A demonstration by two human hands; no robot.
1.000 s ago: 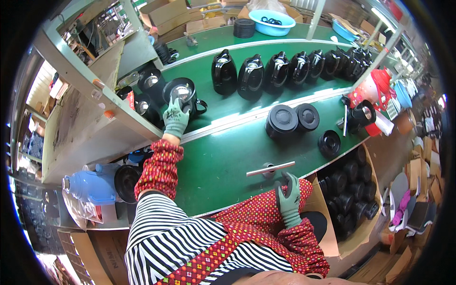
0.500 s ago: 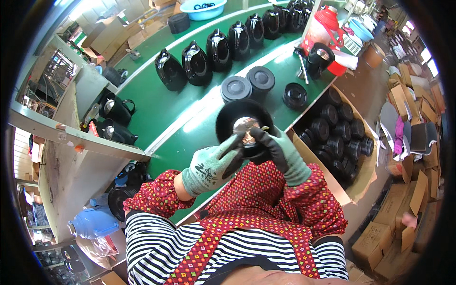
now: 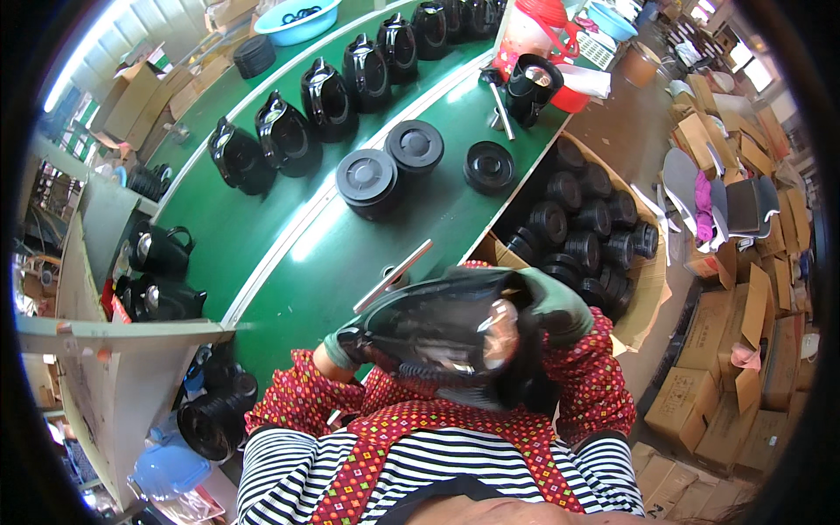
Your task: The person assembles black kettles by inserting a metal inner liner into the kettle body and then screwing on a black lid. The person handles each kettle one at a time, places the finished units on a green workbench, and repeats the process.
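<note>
A glossy black vacuum jug (image 3: pixel 429 337) lies tilted on its side in front of my chest, blurred by motion. Its open end, with a shiny silver inside (image 3: pixel 500 334), points right. My left hand (image 3: pixel 344 347), in a green glove with dark fingertips, grips the jug's left end. Around the open end is my right hand (image 3: pixel 560 306), gloved the same way, its fingers largely hidden behind the jug. Just beyond the jug, a silver metal bar (image 3: pixel 395 275) slants over the bench, partly covered by it.
On the green bench (image 3: pixel 289 306) stand two round black lids (image 3: pixel 367 178), a black ring-shaped part (image 3: pixel 489 166) and a row of black jugs (image 3: pixel 287 136). A carton (image 3: pixel 647 306) of black round parts sits at right. A red flask (image 3: pixel 534 35) stands behind.
The jug has swung from facing me with its open end to lying sideways, nearer my body. The silver bar now shows behind it. The whole view has shifted.
</note>
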